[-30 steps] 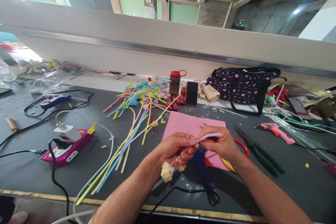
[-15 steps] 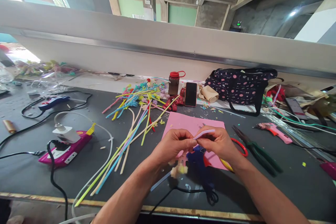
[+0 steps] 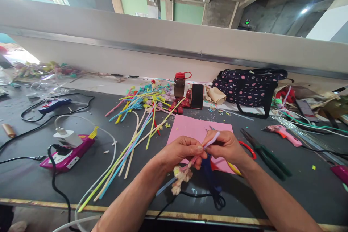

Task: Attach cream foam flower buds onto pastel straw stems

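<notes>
Over the pink sheet (image 3: 176, 130), my two hands meet with their fingertips close together. My left hand (image 3: 185, 149) is closed on a pipe-cleaner flower (image 3: 181, 179), whose pink stem runs up through the fingers and whose cream and yellow blossoms hang below the palm. A lavender pipe cleaner (image 3: 212, 140) is pinched in my right hand (image 3: 224, 146), its free end pointing up and right. Fingers hide the spot where it meets the stem. Beneath the hands lies a dark blue tool (image 3: 208, 175), partly covered. Red and yellow scissor handles (image 3: 248, 149) show beside my right wrist.
Loose pipe cleaners (image 3: 133, 148) lie left, a coloured heap (image 3: 146, 96) behind them. A purple power strip (image 3: 66, 154) with cables stands farther left. Green-handled pliers (image 3: 269, 156) and a pink glue gun (image 3: 284, 134) are right. A bottle (image 3: 179, 86), phone (image 3: 197, 96) and bag (image 3: 247, 90) stand behind.
The lavender pipe cleaner has tilted from nearly level to a steeper upward slant. The flower swung below my left hand and now hangs lower. Both hands keep their hold.
</notes>
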The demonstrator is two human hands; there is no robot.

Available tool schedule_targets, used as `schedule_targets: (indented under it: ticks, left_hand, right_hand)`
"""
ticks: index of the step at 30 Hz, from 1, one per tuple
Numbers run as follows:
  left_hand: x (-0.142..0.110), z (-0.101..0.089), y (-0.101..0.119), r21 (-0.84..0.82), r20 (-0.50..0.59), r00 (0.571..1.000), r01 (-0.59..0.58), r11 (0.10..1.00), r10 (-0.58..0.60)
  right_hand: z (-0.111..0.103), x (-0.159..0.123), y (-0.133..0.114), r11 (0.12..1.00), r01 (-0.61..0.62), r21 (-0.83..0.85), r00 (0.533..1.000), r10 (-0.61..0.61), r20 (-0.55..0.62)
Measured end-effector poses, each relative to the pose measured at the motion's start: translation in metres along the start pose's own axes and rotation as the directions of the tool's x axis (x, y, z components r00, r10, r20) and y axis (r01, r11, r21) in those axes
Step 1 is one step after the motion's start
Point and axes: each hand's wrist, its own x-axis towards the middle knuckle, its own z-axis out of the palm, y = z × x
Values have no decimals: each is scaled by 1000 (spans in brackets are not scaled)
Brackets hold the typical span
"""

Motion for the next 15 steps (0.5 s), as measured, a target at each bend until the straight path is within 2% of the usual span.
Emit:
schedule_targets:
  ticks: [6,11,15]
  left_hand:
    - [-1,4,2,127,-176,978,-89,988,111]
    - [4,11,-3,271,-368,895,-158,950,253]
    - [3,12,-7,489,-379,838,-179,854,393]
  right_hand:
    - [2,3,4,997,-66,30,991,69,-117]
    - [5,3,4,995,-87,51,983,95,-160]
    - [6,3,3,995,-98,18,983,99,-155]
